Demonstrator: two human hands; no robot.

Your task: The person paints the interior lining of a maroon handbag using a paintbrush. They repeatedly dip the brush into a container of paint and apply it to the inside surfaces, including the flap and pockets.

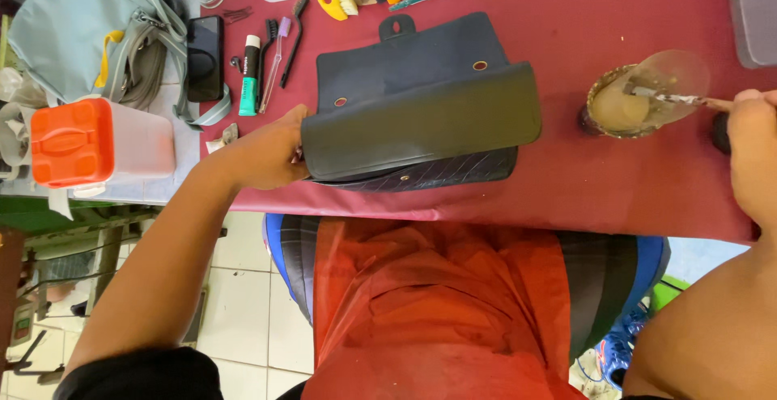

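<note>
Two hands were at work: our left hand had its fingers closed on the dark bag mid-table, while our right hand, at three o'clock, pinched a brush dipped in the jar. We judged loading came first; brushing needed a steady bag.

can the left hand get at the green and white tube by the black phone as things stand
Probably yes, once free: the left hand has its grip on the dark navy leather handbag, but the green and white tube lies close above it on the maroon tablecloth, nothing between.
</note>
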